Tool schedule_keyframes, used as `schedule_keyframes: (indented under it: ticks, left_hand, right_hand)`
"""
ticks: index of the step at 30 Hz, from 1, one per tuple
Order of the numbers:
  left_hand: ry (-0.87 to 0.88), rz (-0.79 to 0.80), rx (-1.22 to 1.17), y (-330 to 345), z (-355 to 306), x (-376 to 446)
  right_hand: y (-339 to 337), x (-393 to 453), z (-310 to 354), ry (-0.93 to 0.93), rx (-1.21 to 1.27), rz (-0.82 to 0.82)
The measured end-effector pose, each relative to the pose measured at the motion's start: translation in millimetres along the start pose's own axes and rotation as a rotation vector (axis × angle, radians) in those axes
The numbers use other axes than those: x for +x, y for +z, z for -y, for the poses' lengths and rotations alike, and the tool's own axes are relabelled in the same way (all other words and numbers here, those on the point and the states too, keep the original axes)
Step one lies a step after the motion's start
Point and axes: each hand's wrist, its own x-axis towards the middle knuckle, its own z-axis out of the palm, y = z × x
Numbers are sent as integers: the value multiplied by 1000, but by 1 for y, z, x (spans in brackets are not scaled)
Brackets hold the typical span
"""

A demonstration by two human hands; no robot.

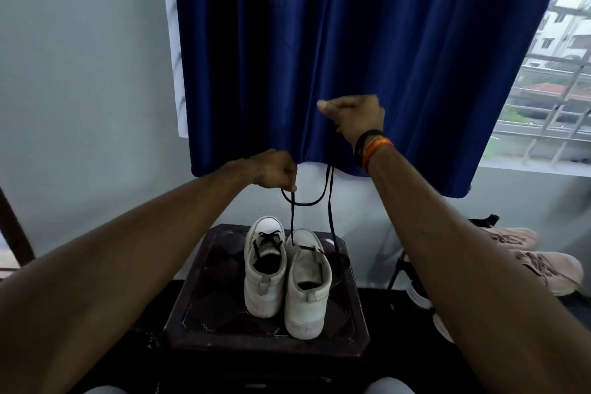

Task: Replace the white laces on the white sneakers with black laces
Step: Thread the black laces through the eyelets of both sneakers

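Two white sneakers stand side by side, heels toward the person, on a dark carved stool [204, 269] whose top serves as the surface. The left sneaker [264, 269] already carries black lacing across its tongue. The right sneaker [306, 285], touching it, has a black lace [331, 201] threaded near its toe, and both ends of that lace run straight up from the shoe.

Above the stool, the left hand [275, 169] pinches one strand, its fingers curled tight on the lace just above the sneakers' toes. The right hand [353, 113] is raised higher over the stool, fist closed with the thumb pressed along the top; the other strand rises toward it against the dark cloth, and it appears clamped inside that fist. A loop of lace sags between the two strands below the left hand. Dark and orange bands [371, 147] circle the right wrist.

Behind the stool hangs a deep blue curtain [367, 41]. Right of the stool, on the floor, lies a pair of pinkish-tan shoes [540, 262], beneath a barred window [563, 80].
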Motion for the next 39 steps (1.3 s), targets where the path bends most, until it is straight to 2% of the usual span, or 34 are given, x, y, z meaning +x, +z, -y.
schedule_keyframes:
  ticks: [2,5,12,16,20,27,33,37,39]
  left_hand:
    - [8,1,-36,-3,-4,0]
    - [27,-110,-170,-12,-9,-1]
    - [81,-549,-459,-81,-49,3]
    - [116,-718,-624,-130,-80,3]
    - [178,-749,-626,-161,-103,0]
    - [185,-808,-618,-177,-125,7]
    - [244,-856,-701,-206,-143,1]
    - [269,-854,-699,-225,-156,-4]
    - [268,-877,-709,-231,-161,-6]
  right_hand:
    - [-9,10,21,-44,41,-49]
    - [-19,20,47,-93,102,-92]
    - [-24,39,78,-45,190,-99]
    - [-23,45,89,-63,144,-109]
    - [-24,51,100,-91,112,-119]
    - [-36,62,125,-81,90,-99]
    - [-56,82,158,-55,55,-24]
    - [-64,88,177,-20,203,-67]
    - [-67,89,186,-32,198,-96]
